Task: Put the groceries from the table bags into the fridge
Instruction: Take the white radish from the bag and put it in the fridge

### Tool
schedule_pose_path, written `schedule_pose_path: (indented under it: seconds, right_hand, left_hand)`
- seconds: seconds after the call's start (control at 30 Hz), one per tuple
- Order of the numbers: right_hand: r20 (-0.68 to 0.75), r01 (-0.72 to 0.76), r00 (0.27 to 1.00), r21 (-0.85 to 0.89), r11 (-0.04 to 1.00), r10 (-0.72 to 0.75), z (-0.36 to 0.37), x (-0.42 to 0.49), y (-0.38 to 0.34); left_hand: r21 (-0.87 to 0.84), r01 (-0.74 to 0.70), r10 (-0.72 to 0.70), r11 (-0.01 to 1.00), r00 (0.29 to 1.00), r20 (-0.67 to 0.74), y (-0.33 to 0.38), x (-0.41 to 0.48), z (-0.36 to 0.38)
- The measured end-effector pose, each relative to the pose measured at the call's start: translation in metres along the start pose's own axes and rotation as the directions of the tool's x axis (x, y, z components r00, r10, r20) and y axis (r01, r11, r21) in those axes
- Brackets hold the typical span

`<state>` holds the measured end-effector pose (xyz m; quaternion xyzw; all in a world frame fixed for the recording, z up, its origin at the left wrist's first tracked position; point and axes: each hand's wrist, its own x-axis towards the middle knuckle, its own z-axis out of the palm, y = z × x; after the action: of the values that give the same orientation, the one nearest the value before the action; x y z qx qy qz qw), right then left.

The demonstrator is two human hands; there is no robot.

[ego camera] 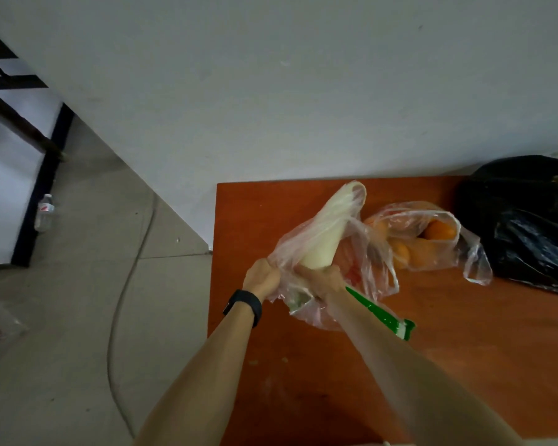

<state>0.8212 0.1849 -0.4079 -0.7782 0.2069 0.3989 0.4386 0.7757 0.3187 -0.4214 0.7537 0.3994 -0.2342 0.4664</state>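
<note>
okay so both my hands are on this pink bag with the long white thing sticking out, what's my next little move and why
Probably draw the white vegetable up and out with your right hand while your left hand pins the pink bag down: its top is already clear of the plastic, and the lower end is still wrapped.

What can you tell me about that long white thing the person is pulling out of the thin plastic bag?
The long white vegetable looks like a daikon radish: pale, smooth and tapered, with a blunt cut end pointing up and away. It tilts over the orange table, half wrapped in the clear pinkish bag. The right hand grips its near end, while the left hand clutches the bag's plastic beside it. Its lower end is hidden by the hands.
</note>
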Motion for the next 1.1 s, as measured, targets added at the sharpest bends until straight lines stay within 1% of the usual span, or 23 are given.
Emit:
schedule_pose_path:
  seconds: [0.07, 0.1, 0.17, 0.23, 0.27, 0.33, 0.37, 0.43, 0.5, 0.57, 0.67, 0.7, 0.73, 0.77, 0.8, 0.83, 0.87, 0.9, 0.93, 0.97, 1.0, 1.1]
  right_hand:
    - [0.016, -0.016, 1.000, 0.032, 0.999, 0.016, -0.012, -0.006, -0.002]
    - [0.022, -0.003, 1.000, 0.086, 0.996, 0.001, -0.018, -0.012, -0.002]
    - [0.015, -0.006, 1.000, 0.209, 0.978, 0.002, -0.031, -0.018, -0.004]
    - [-0.021, 0.006, 1.000, 0.271, 0.962, -0.001, -0.039, -0.016, -0.004]
    - [-0.025, 0.004, 1.000, 0.289, 0.957, 0.003, -0.041, -0.014, -0.003]
    - [-0.021, -0.011, 1.000, 0.313, 0.950, 0.018, -0.043, -0.009, 0.000]
    - [-0.030, -0.006, 0.999, 0.309, 0.951, 0.016, -0.044, -0.009, 0.001]
    - [-0.065, 0.017, 0.998, 0.345, 0.938, 0.006, -0.048, -0.010, 0.003]
    - [-0.115, 0.050, 0.993, 0.361, 0.931, -0.009, -0.053, -0.009, 0.006]
    - [-0.091, 0.009, 0.996, 0.325, 0.946, 0.022, -0.060, -0.012, 0.010]
    - [0.051, -0.091, 0.996, 0.320, 0.943, 0.079, -0.070, -0.020, 0.012]
    - [0.067, -0.087, 0.995, 0.320, 0.943, 0.069, -0.071, -0.025, 0.011]
    - [0.054, -0.051, 0.998, 0.308, 0.950, 0.036, -0.072, -0.026, 0.011]
    - [0.012, 0.005, 1.000, 0.265, 0.964, -0.009, -0.073, -0.027, 0.012]
    - [-0.026, 0.063, 0.998, 0.207, 0.976, -0.059, -0.073, -0.029, 0.013]
    - [-0.048, 0.103, 0.994, 0.170, 0.980, -0.096, -0.075, -0.033, 0.014]
    - [-0.048, 0.126, 0.992, 0.164, 0.978, -0.119, -0.077, -0.039, 0.016]
    - [-0.038, 0.136, 0.991, 0.169, 0.976, -0.132, -0.081, -0.048, 0.018]
    - [-0.025, 0.142, 0.990, 0.171, 0.975, -0.140, -0.086, -0.057, 0.023]
    - [-0.010, 0.155, 0.988, 0.147, 0.977, -0.155, -0.091, -0.066, 0.028]
    - [0.002, 0.167, 0.986, 0.107, 0.980, -0.168, -0.097, -0.076, 0.033]
    - [0.038, 0.207, 0.978, 0.002, 0.978, -0.207, -0.117, -0.103, 0.053]
  left_hand:
    - [0.139, -0.051, 0.057, 0.989, 0.998, -0.035, 0.004, -0.002, 0.003]
    - [0.228, -0.073, 0.088, 0.971, 0.995, -0.054, 0.009, -0.008, 0.005]
    - [0.386, -0.143, 0.199, 0.911, 0.974, -0.106, 0.016, -0.020, 0.013]
    - [0.480, -0.232, 0.320, 0.846, 0.941, -0.109, 0.020, -0.032, 0.019]
    - [0.548, -0.272, 0.380, 0.791, 0.920, -0.092, 0.019, -0.037, 0.021]
    - [0.710, -0.328, 0.486, 0.623, 0.874, -0.024, 0.013, -0.043, 0.019]
    - [0.773, -0.327, 0.502, 0.544, 0.865, 0.013, 0.007, -0.045, 0.014]
    - [0.836, -0.297, 0.505, 0.460, 0.862, 0.028, -0.007, -0.042, 0.002]
    - [0.853, -0.243, 0.498, 0.462, 0.867, -0.022, -0.019, -0.042, -0.010]
    - [0.840, -0.208, 0.481, 0.501, 0.874, -0.070, -0.021, -0.039, -0.013]
    - [0.687, -0.189, 0.381, 0.702, 0.914, -0.138, -0.005, -0.044, -0.005]
    - [0.619, -0.196, 0.351, 0.760, 0.926, -0.138, 0.003, -0.045, 0.001]
    - [0.555, -0.212, 0.341, 0.804, 0.930, -0.138, 0.009, -0.047, 0.007]
    - [0.499, -0.255, 0.372, 0.828, 0.916, -0.149, 0.016, -0.050, 0.013]
    - [0.483, -0.319, 0.443, 0.816, 0.881, -0.166, 0.023, -0.054, 0.018]
    - [0.514, -0.391, 0.535, 0.764, 0.829, -0.165, 0.030, -0.057, 0.021]
    - [0.589, -0.443, 0.621, 0.676, 0.773, -0.131, 0.035, -0.060, 0.022]
    - [0.669, -0.474, 0.683, 0.573, 0.728, -0.069, 0.039, -0.060, 0.022]
    - [0.733, -0.478, 0.709, 0.484, 0.705, -0.009, 0.042, -0.059, 0.021]
    - [0.779, -0.464, 0.708, 0.421, 0.705, 0.037, 0.042, -0.056, 0.019]
    - [0.814, -0.436, 0.693, 0.383, 0.718, 0.058, 0.042, -0.054, 0.017]
    - [0.889, -0.309, 0.598, 0.337, 0.800, 0.052, 0.039, -0.052, 0.005]
